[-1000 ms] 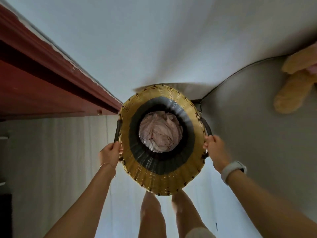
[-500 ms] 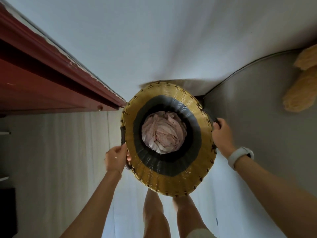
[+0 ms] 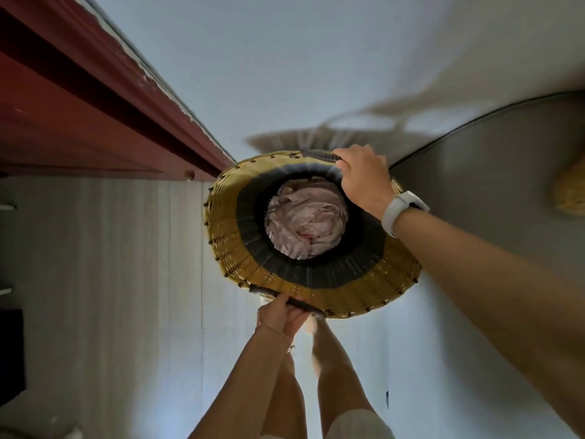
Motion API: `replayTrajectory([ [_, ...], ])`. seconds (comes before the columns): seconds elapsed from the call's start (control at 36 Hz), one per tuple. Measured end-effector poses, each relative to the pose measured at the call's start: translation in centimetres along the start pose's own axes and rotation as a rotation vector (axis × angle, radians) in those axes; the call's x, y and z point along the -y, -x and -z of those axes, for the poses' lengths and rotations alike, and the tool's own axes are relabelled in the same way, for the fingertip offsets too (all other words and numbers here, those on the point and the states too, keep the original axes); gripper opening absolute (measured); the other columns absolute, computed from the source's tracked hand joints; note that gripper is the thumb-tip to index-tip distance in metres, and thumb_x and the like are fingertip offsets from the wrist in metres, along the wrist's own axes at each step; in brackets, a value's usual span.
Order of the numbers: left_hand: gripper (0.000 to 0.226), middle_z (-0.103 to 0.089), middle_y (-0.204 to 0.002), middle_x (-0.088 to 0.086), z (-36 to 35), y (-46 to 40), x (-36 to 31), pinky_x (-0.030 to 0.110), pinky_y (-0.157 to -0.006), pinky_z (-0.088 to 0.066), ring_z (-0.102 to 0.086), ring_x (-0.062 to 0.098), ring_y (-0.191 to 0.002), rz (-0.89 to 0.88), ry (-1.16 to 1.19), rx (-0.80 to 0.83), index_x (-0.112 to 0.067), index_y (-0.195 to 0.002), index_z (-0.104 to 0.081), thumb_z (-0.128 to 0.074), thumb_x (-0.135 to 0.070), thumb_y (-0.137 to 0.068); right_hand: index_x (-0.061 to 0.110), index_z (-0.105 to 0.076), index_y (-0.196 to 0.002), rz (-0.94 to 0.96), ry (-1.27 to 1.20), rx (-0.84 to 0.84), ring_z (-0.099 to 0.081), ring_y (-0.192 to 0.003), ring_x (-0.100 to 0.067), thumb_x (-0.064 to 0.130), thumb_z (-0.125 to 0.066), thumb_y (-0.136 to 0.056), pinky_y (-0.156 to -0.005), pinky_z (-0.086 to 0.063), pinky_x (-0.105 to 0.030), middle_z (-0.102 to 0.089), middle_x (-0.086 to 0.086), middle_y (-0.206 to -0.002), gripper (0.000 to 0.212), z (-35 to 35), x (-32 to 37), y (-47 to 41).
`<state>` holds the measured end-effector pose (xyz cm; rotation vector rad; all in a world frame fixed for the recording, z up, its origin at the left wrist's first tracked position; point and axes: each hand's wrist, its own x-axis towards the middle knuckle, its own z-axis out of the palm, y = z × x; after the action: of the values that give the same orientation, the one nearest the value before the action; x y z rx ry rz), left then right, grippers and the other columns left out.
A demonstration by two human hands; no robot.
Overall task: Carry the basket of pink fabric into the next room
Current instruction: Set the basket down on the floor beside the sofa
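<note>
A round woven basket point(image 3: 373, 289), yellow at the rim with a dark band inside, hangs in front of me above my legs. Crumpled pink fabric point(image 3: 305, 218) fills its bottom. My left hand point(image 3: 280, 313) grips the dark handle on the near rim. My right hand point(image 3: 364, 177), with a white wristband behind it, grips the dark handle on the far rim. The basket casts a shadow on the pale floor beyond it.
A dark red door frame point(image 3: 95, 99) runs along the left, close to the basket's rim. A grey mat or bed edge point(image 3: 490, 172) lies at the right, with a yellow plush toy point(image 3: 571, 194) on it. Pale floor point(image 3: 269, 64) stretches ahead.
The basket has turned about a quarter turn: my right hand swung from its right side to the far rim, and my left hand moved from its left side to the near rim.
</note>
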<state>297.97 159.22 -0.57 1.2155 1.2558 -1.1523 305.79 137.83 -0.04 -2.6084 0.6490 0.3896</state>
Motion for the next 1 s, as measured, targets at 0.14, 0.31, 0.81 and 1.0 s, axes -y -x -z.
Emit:
replayTrajectory([
  [0.14,0.021,-0.058,-0.095,0.017,-2.3,-1.6,-0.4,0.044,-0.096,-0.041,-0.056,0.032,-0.092,0.017,0.030,0.066,0.003,-0.080,-0.052,-0.044,-0.011,-0.094,0.016,-0.041,-0.134,-0.018,-0.040,0.044,-0.040,-0.124,-0.035,0.003,-0.036,-0.086,-0.099,-0.032,-0.046,-0.050,-0.014,-0.134,0.050,-1.3,-0.3,-1.0],
  [0.31,0.022,-0.060,-0.090,0.016,-2.1,-2.0,-1.2,0.046,-0.096,-0.044,-0.059,0.032,-0.084,0.013,-0.011,0.042,0.001,-0.075,-0.050,-0.043,-0.009,-0.094,0.014,-0.015,-0.145,0.002,-0.153,0.072,-0.008,-0.146,-0.027,0.004,-0.034,-0.091,-0.119,-0.013,-0.040,-0.013,-0.009,-0.158,0.058,-1.8,-0.8,-0.1],
  [0.81,0.018,-0.072,-0.056,0.012,1.1,-0.9,2.9,0.025,-0.051,-0.057,-0.072,0.023,-0.057,0.044,-0.085,0.009,0.007,-0.097,-0.060,-0.054,-0.008,-0.089,0.005,-0.059,-0.106,-0.248,-0.399,0.694,-0.063,-0.096,-0.026,0.020,-0.037,-0.094,-0.087,-0.048,-0.028,-0.067,-0.014,-0.108,0.030,-8.9,0.3,18.1],
  [1.0,0.024,-0.066,-0.083,0.013,-0.4,-0.4,3.6,0.023,-0.048,-0.056,-0.064,0.024,-0.078,0.037,-0.095,0.055,0.005,-0.108,-0.056,-0.051,-0.010,-0.090,0.008,-0.056,-0.110,-0.244,-0.353,0.643,-0.059,-0.102,-0.021,0.022,-0.036,-0.094,-0.090,-0.043,-0.021,-0.064,-0.011,-0.113,0.029,-8.6,-1.0,19.0],
])
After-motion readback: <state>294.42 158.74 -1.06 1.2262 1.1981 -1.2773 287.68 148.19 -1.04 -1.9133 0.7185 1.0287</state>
